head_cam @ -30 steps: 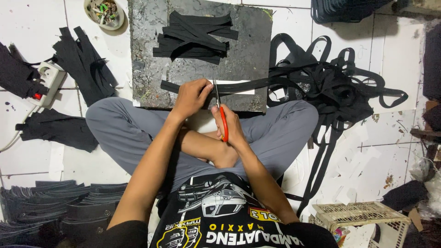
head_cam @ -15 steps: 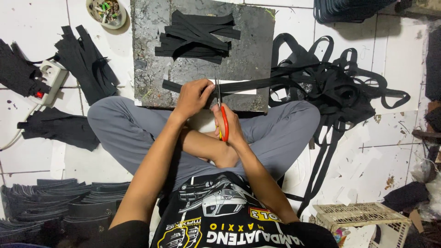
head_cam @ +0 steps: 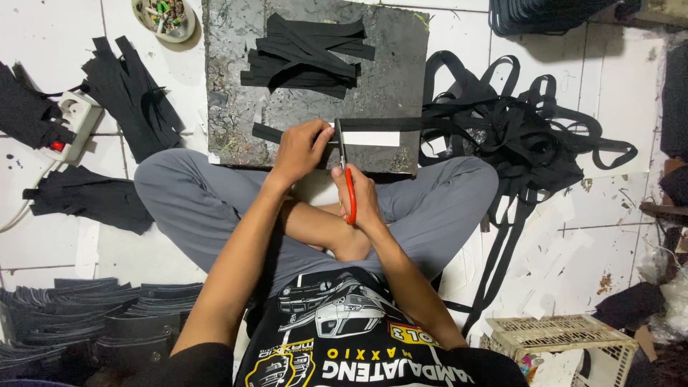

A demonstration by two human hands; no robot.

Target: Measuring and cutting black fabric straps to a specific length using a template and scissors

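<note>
Left hand (head_cam: 302,149) pinning flat black strap (head_cam: 373,123) on rough slab (head_cam: 387,79), right hand (head_cam: 356,192) gripping red-handled scissors (head_cam: 347,188)

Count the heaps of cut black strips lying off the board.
3: one heap left of the board, one beside the left knee, one at the far left edge. More may lie outside the view.

The left hand (head_cam: 301,150) hides part of the black strap (head_cam: 373,123); scissor blades (head_cam: 341,147) too small to tell.

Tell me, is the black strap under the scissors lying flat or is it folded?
Flat: the black strap lies stretched across the dark board, held by the left hand.
</note>
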